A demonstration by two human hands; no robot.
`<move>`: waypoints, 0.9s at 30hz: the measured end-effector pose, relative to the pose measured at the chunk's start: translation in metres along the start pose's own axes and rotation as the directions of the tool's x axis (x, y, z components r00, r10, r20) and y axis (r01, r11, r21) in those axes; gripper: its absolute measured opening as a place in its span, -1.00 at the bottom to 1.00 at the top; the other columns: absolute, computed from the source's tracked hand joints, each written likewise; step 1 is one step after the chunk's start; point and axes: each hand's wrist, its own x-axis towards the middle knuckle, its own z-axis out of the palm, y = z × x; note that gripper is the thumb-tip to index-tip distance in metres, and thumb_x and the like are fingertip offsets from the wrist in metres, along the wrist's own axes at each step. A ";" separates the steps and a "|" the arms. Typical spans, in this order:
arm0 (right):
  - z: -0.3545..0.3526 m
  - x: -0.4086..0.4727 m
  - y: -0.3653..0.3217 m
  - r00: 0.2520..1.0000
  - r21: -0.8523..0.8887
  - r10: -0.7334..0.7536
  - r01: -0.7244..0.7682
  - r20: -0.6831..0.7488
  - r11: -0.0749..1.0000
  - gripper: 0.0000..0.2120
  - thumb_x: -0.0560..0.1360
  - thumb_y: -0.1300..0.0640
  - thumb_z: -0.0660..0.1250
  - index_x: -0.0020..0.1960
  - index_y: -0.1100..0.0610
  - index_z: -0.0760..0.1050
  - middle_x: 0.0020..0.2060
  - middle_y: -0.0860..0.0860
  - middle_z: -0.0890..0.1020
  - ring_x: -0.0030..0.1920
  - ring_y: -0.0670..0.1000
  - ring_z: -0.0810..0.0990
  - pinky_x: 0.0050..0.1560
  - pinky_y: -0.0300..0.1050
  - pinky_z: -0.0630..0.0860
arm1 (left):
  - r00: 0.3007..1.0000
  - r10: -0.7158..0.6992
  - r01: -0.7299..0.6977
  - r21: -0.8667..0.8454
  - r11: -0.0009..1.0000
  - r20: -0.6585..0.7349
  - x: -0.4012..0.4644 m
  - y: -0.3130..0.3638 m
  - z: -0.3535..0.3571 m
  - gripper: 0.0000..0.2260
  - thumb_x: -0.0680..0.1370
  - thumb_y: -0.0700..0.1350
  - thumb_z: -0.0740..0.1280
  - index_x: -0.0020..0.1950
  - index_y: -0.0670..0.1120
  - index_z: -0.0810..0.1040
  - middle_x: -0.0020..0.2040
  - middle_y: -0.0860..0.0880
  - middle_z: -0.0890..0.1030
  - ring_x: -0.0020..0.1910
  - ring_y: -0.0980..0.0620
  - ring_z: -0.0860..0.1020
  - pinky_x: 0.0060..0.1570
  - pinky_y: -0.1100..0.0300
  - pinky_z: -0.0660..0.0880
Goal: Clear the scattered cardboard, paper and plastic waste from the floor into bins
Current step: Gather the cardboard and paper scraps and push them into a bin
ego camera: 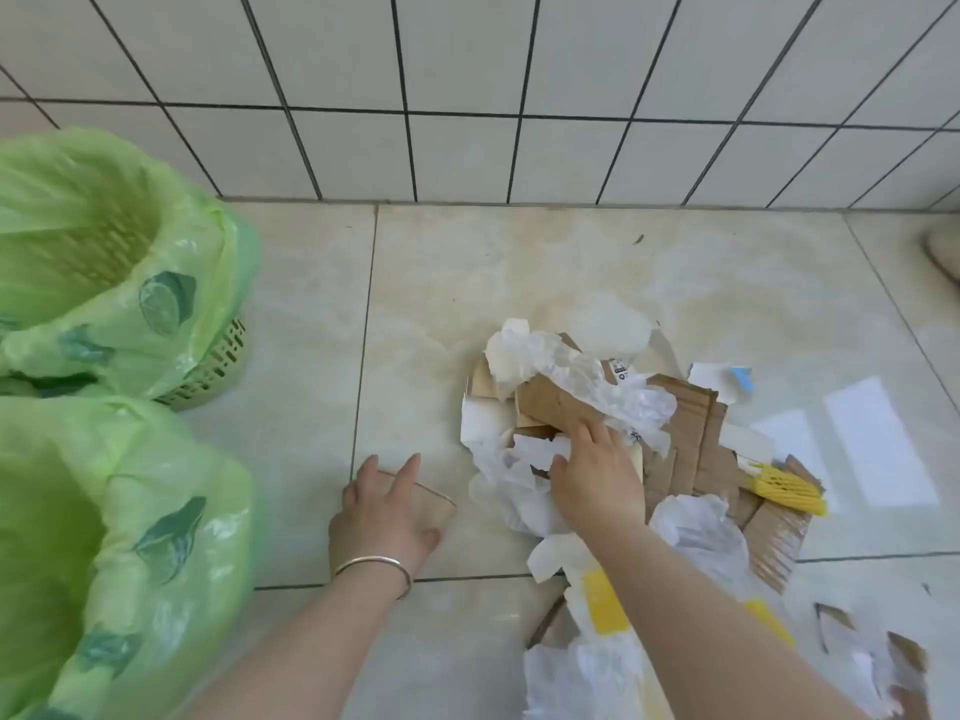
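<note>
A heap of waste lies on the tiled floor at centre right: brown cardboard pieces (691, 449), crumpled clear plastic (587, 376), white paper (519, 485) and a yellow foam net (789, 491). My right hand (597, 480) rests on the heap, fingers spread over cardboard and white paper; whether it grips anything is unclear. My left hand (384, 517), with a bracelet on the wrist, holds a small flat cardboard piece (436, 504) low over the floor, left of the heap. Two bins lined with green bags stand at the left, a far bin (171, 283) and a near bin (171, 501).
A white tiled wall (467, 96) runs along the back. More paper, plastic and yellow-printed wrapping (602, 610) lies at the bottom right. A rounded beige object (943, 252) shows at the right edge. Bare floor (311, 356) lies between the bins and the heap.
</note>
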 end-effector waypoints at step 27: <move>0.004 0.098 -0.014 0.943 0.200 0.332 -0.332 0.037 0.922 -0.44 0.43 -0.11 0.33 0.35 0.07 0.30 0.23 0.08 0.50 0.26 0.14 0.45 0.18 0.05 0.39 | 0.992 -0.108 0.114 -0.078 0.990 0.068 0.058 0.015 -0.004 -0.40 0.23 0.19 0.51 0.17 0.04 0.40 0.22 -0.01 0.27 -0.08 -0.04 0.51 -0.15 0.22 0.37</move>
